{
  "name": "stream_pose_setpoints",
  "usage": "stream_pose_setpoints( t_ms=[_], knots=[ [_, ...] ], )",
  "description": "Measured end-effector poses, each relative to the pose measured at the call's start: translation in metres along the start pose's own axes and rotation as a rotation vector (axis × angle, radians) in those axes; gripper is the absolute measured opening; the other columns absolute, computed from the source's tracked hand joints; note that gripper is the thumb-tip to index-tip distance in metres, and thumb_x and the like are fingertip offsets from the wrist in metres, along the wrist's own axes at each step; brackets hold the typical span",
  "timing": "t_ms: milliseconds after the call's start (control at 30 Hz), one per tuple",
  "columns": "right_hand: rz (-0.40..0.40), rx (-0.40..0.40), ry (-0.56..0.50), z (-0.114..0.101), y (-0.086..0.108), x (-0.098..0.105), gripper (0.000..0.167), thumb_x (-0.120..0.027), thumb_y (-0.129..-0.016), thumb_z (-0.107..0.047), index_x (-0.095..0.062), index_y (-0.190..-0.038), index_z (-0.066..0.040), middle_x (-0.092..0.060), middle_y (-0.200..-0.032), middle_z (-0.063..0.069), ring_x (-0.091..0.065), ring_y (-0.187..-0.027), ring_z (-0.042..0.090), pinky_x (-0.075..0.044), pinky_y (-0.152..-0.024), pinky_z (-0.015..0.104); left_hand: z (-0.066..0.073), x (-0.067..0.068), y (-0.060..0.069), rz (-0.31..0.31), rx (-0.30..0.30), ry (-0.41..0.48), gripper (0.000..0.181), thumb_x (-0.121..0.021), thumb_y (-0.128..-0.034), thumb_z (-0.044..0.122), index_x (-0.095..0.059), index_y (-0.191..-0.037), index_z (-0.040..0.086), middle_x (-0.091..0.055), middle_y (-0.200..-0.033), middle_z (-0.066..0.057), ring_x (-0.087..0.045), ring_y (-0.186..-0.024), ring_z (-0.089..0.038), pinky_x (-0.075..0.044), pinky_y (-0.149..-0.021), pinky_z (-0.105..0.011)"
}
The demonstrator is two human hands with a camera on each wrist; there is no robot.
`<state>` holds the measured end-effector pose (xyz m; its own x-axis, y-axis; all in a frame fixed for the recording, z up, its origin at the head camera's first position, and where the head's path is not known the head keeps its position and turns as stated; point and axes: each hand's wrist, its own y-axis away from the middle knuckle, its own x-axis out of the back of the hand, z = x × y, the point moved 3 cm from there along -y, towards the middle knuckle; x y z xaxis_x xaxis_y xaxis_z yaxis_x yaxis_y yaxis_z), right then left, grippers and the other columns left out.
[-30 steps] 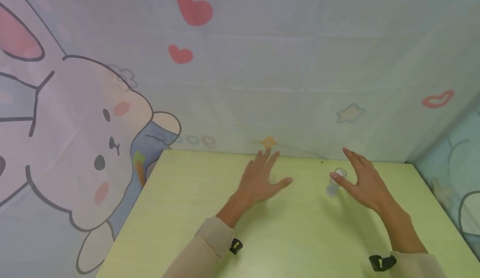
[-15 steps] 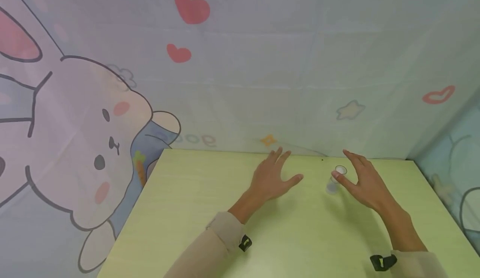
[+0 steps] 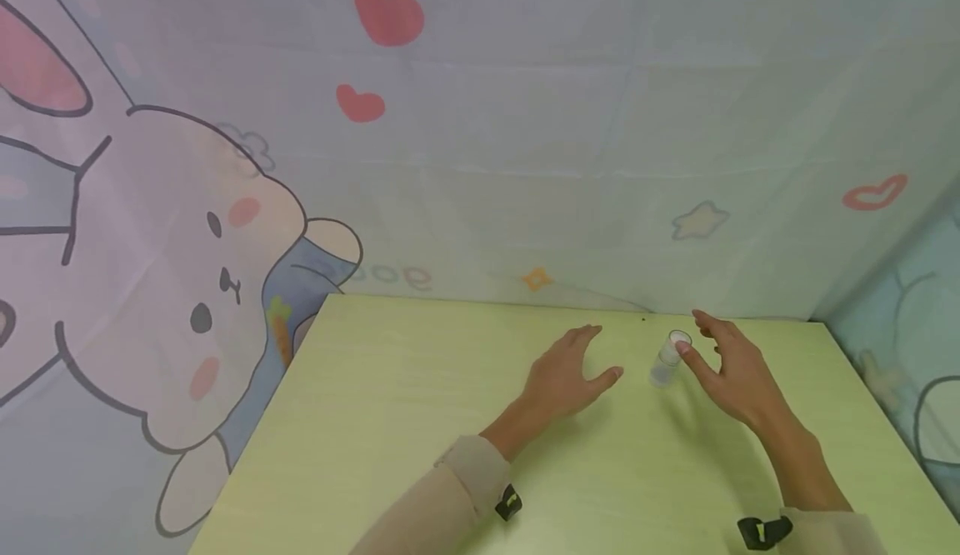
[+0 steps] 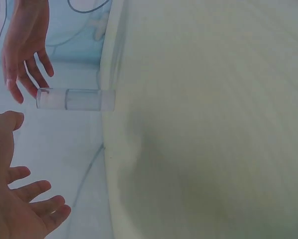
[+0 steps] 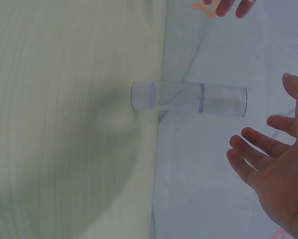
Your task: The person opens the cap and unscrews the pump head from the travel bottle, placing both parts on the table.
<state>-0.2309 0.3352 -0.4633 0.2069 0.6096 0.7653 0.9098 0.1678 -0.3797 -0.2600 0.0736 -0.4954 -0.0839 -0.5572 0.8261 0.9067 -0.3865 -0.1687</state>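
Observation:
A clear cylindrical container (image 3: 666,362) with a whitish upper part and base stands upright on the pale green table (image 3: 375,388), right of centre near the back edge. My right hand (image 3: 738,376) is just right of it, fingers spread and relaxed, the thumb overlapping its top in the head view. In the right wrist view a gap shows between the container (image 5: 178,97) and my right hand (image 5: 283,159). My left hand (image 3: 558,380) hovers left of the container, thumb pointing toward it, holding nothing. The left wrist view shows my left hand (image 4: 19,184) apart from the container (image 4: 79,99).
Behind the table hangs a pale cloth backdrop (image 3: 510,163) printed with a rabbit, hearts and stars. Another bluish cloth (image 3: 915,313) hangs along the right side. The table's back edge runs close behind the container.
My left hand has moved right, closer to the container, its fingers drawn together somewhat. My right hand has shifted slightly right, uncovering more of the container, which stands where it was.

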Motion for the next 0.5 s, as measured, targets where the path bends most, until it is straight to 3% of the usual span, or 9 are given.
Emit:
stream_pose_setpoints(
  t_ms=[200,367,500],
  knots=[
    [0.021,-0.001,-0.038,0.006,-0.002,-0.006,0.06,-0.062,-0.109,-0.026,-0.042,-0.154,0.008,-0.051,-0.145,0.032,-0.054,-0.126,0.052,-0.05,-0.094,0.068,-0.004,-0.014,-0.001,0.006,-0.006,0.096,0.068,-0.059,-0.105,0.058,-0.044,-0.161,0.022,-0.05,-0.158,0.005,-0.053,-0.142,-0.017,-0.051,-0.111,-0.038],
    [0.036,-0.026,-0.052,0.013,-0.004,-0.011,0.061,-0.061,-0.11,-0.028,-0.042,-0.154,0.01,-0.052,-0.145,0.032,-0.055,-0.126,0.052,-0.05,-0.094,0.067,0.0,-0.028,-0.011,0.009,-0.041,0.118,0.063,-0.06,-0.1066,0.05,-0.047,-0.158,0.017,-0.055,-0.153,0.003,-0.055,-0.139,-0.015,-0.05,-0.111,-0.031],
    [0.031,-0.046,-0.071,0.017,-0.005,-0.017,0.06,-0.06,-0.11,-0.029,-0.043,-0.153,0.01,-0.054,-0.143,0.033,-0.058,-0.123,0.052,-0.051,-0.094,0.066,0.005,-0.039,-0.015,0.003,-0.034,0.118,0.062,-0.062,-0.1064,0.049,-0.049,-0.157,0.015,-0.058,-0.149,0.003,-0.057,-0.136,-0.014,-0.049,-0.109,-0.027]
  ],
)
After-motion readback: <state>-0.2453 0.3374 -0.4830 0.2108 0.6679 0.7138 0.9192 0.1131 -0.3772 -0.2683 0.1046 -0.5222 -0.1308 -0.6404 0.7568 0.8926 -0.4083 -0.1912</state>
